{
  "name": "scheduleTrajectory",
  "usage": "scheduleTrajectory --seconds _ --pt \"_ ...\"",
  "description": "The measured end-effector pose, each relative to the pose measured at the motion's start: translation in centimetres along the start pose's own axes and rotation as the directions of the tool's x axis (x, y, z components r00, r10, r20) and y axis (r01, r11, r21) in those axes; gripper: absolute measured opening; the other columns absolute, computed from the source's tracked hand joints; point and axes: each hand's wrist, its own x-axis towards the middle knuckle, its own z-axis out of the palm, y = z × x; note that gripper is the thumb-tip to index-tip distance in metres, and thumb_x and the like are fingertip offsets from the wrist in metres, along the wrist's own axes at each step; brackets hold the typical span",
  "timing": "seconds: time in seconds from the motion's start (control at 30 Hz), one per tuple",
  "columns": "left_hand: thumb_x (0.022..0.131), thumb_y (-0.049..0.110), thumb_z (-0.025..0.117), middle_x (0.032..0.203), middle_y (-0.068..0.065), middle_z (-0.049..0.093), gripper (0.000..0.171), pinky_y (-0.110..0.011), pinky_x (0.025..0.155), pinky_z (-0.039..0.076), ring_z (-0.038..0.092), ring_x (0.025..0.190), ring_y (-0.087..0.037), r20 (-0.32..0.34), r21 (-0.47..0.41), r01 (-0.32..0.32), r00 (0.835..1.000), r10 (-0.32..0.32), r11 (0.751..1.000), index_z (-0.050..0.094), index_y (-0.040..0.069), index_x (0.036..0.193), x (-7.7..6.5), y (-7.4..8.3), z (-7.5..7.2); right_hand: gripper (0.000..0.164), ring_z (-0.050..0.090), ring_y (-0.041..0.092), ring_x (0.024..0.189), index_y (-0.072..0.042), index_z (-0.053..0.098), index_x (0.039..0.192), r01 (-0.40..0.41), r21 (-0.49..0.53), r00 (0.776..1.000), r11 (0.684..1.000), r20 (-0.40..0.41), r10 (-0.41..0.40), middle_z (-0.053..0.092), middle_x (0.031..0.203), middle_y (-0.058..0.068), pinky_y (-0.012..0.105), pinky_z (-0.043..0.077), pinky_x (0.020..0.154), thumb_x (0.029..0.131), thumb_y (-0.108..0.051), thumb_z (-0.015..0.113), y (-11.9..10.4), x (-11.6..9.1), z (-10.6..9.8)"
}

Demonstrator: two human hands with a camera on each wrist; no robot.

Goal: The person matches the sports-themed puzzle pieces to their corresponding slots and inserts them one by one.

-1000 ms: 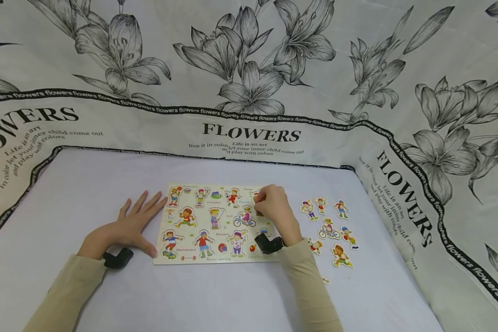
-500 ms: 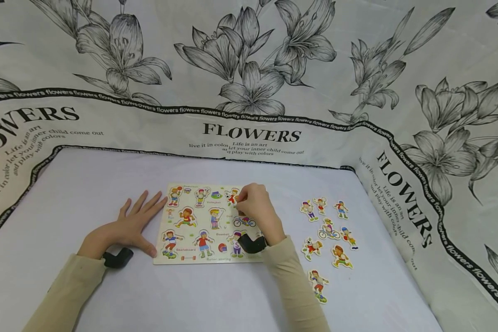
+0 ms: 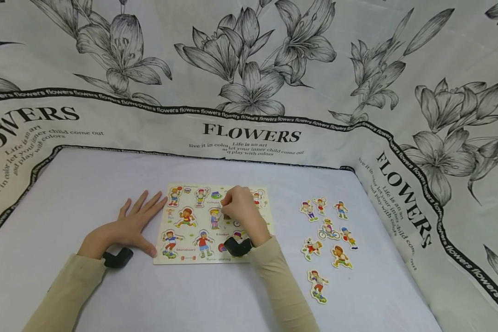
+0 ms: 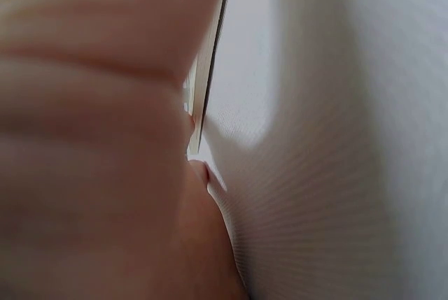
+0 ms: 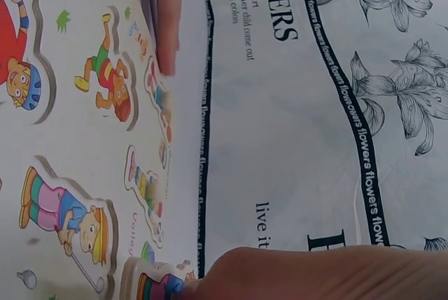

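A cream puzzle board (image 3: 195, 260) with printed sports figures in recessed outlines lies on the table. Spread wide, my left hand (image 3: 130, 228) rests flat at the board's left side, thumb and fingers by its edge. My right hand (image 3: 242, 210) is over the middle of the board, pinching a cut-out puzzle piece between thumb and fingers. In the right wrist view this puzzle piece (image 5: 150, 282) shows a figure with a blue top, partly hidden by the thumb. Beside it is the golfer recess (image 5: 73, 219). The left wrist view is mostly filled by the palm, with the board edge (image 4: 204, 80) beyond.
Several loose figure pieces lie right of the board, among them a cyclist (image 3: 329, 229), a runner (image 3: 341, 256) and a skateboarder (image 3: 317, 286). A white cloth (image 3: 182, 299) covers the table. Flower-printed fabric (image 3: 249, 136) rises at the back and sides.
My right hand has moved left across the board from its right edge to the middle, uncovering the tennis figure at the upper right. The left hand stays in place.
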Motion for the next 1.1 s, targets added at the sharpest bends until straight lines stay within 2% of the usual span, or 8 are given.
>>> scheduleTrajectory --seconds 0.17,0.33,0.5,0.8,1.1 --pt "0.049 0.065 0.088 0.166 -0.017 -0.002 0.143 -0.069 0.108 -0.016 -0.017 0.147 -0.044 -0.002 -0.001 0.0 1.0 0.0 1.0 0.014 0.01 0.159 0.0 -0.1 0.0 0.014 0.058 0.015 0.054 -0.005 0.069 0.069 0.003 0.014 1.0 1.0 0.022 -0.003 0.064 0.069 0.005 0.025 0.048 0.05 0.079 0.003 0.074 -0.2 0.1 0.8" --pt "0.048 0.066 0.088 0.166 -0.016 -0.002 0.144 -0.069 0.109 -0.015 -0.017 0.148 -0.043 -0.007 -0.001 -0.002 1.0 0.002 1.0 0.014 0.01 0.159 0.0 -0.1 0.1 0.017 0.055 0.015 0.06 -0.007 0.068 0.064 0.032 -0.032 0.999 0.999 0.015 -0.032 0.062 0.073 0.004 0.025 0.046 0.053 0.077 0.001 0.076 -0.4 0.1 1.5" --pt "0.049 0.066 0.088 0.166 -0.017 -0.001 0.144 -0.069 0.109 -0.015 -0.016 0.148 -0.044 -0.004 -0.007 -0.007 1.0 0.007 1.0 0.014 0.009 0.159 0.1 -0.1 0.1 0.017 0.054 0.015 0.059 -0.007 0.068 0.065 0.04 -0.031 0.998 0.999 0.039 -0.038 0.062 0.067 0.003 0.023 0.044 0.05 0.077 0.002 0.076 -0.6 0.1 2.1" --pt "0.048 0.071 0.085 0.166 -0.013 -0.003 0.146 -0.069 0.108 -0.016 -0.018 0.148 -0.041 -0.015 -0.007 -0.023 1.0 0.023 1.0 0.011 0.015 0.16 0.3 -0.9 0.6 0.007 0.055 0.012 0.057 -0.002 0.07 0.071 0.018 -0.021 0.998 1.0 0.067 -0.016 0.061 0.067 0.002 0.02 0.046 0.048 0.074 0.003 0.075 -0.2 0.2 3.0" --pt "0.05 0.065 0.088 0.166 -0.017 -0.002 0.143 -0.07 0.108 -0.015 -0.016 0.147 -0.045 0.003 -0.01 -0.006 1.0 0.006 1.0 0.014 0.01 0.159 0.0 0.0 0.0 0.014 0.055 0.014 0.057 -0.006 0.067 0.068 0.028 -0.054 0.996 0.998 0.087 -0.023 0.059 0.066 0.001 0.022 0.044 0.05 0.075 0.002 0.076 -0.3 0.2 3.5"
